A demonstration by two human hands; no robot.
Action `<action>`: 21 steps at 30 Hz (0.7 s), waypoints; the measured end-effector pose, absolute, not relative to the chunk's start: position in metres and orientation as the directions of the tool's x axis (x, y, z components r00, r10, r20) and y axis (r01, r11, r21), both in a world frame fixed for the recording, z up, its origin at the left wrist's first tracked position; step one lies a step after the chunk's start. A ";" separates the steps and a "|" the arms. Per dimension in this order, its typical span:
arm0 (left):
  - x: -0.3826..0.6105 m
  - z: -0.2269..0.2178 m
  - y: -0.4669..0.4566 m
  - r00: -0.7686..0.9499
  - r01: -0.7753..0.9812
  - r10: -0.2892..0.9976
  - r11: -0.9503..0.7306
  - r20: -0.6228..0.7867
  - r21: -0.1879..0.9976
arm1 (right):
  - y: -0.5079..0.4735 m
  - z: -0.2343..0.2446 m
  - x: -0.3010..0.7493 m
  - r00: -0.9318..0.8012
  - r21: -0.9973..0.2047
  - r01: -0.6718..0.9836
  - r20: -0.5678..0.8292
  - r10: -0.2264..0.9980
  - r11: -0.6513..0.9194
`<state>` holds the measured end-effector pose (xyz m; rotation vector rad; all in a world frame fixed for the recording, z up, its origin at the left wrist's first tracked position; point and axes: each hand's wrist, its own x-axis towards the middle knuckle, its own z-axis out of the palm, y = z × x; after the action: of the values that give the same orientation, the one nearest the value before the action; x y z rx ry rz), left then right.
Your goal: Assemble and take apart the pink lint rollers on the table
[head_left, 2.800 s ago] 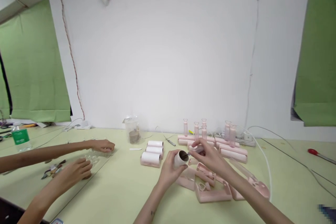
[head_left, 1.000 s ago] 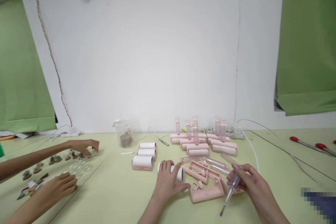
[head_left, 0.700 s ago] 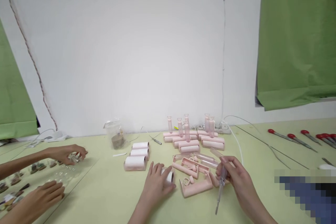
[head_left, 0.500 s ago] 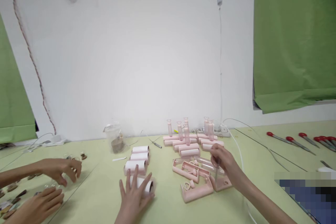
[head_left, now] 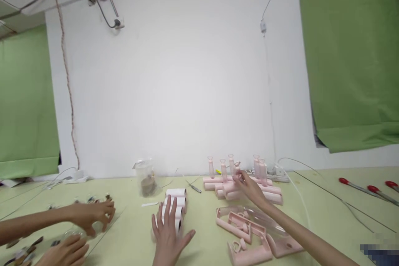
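Note:
My left hand (head_left: pixel 170 230) is spread flat, fingers apart, over the front of a row of white rolls (head_left: pixel 176 193) in pale pink holders, partly hiding the nearest ones. My right hand (head_left: pixel 249 187) reaches across to the back, its fingers closed around a slim pink tube with a loop-shaped top (head_left: pixel 237 167). Similar upright tubes (head_left: pixel 210 167) stand around it, among pink cylinders (head_left: pixel 213 183) lying on the table. Below my right forearm lie open pink casings (head_left: pixel 249 253) with small heart-shaped loops and clear curved covers (head_left: pixel 264 220).
At the left, a co-worker's two hands (head_left: pixel 93 216) handle small glassy pieces. A clear plastic bag (head_left: pixel 148 181) with brown contents stands near the wall. A pen-like tool (head_left: pixel 193 187), a power strip (head_left: pixel 282 176), cables and red-ended tools (head_left: pixel 358 185) are also on the table (head_left: pixel 124 237).
My right hand has moved from above the open casings back to the upright tubes and closed on one. My left hand stays spread over the rolls. The camera view has shifted.

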<state>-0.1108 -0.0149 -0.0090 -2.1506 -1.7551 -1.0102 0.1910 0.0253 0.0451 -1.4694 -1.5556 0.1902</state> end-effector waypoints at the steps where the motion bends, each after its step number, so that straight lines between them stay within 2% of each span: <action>1: -0.101 -0.001 -0.020 0.112 0.878 0.767 -0.374 0.631 0.298 | 0.015 0.049 0.192 0.132 -0.654 0.692 0.532 0.836 0.306; 3: -0.077 0.021 -0.033 0.250 0.745 0.729 -0.565 0.638 0.354 | -0.010 0.058 0.189 0.038 -0.621 0.690 0.543 0.839 0.371; 6: -0.042 0.059 -0.050 0.449 0.541 0.660 -0.737 0.602 0.405 | -0.048 0.061 0.171 -0.112 -0.632 0.629 0.503 0.857 0.453; 8: -0.024 0.077 -0.055 0.544 0.409 0.629 -0.777 0.556 0.479 | -0.068 0.056 0.153 -0.212 -0.662 0.541 0.489 0.846 0.519; 10: -0.014 0.081 -0.053 0.600 0.312 0.644 -0.735 0.475 0.602 | -0.083 0.047 0.138 -0.224 -0.690 0.515 0.465 0.857 0.509; 13: -0.012 0.065 -0.044 0.511 0.170 0.743 -0.580 0.432 0.796 | -0.096 0.031 0.130 -0.155 -0.658 0.623 0.427 0.891 0.423; 15: -0.017 0.050 -0.037 0.353 0.049 0.836 -0.466 0.421 0.884 | -0.098 0.021 0.135 -0.221 -0.514 0.744 0.414 0.883 0.427; 18: -0.024 0.031 -0.027 0.131 -0.110 0.911 -0.379 0.392 0.919 | -0.093 0.006 0.148 -0.385 -0.224 0.853 0.341 0.857 0.472; 19: -0.025 0.026 -0.024 0.086 -0.134 0.917 -0.377 0.390 0.916 | -0.090 0.001 0.152 -0.409 -0.173 0.861 0.325 0.853 0.479; 21: -0.025 0.019 -0.021 0.061 -0.121 0.918 -0.384 0.393 0.916 | -0.084 -0.009 0.159 -0.416 -0.148 0.864 0.328 0.848 0.481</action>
<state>-0.0248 -0.0209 0.0193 -2.6210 -1.5390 -2.6713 0.1591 -0.0842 -0.0090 -1.4361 -2.3747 -0.0626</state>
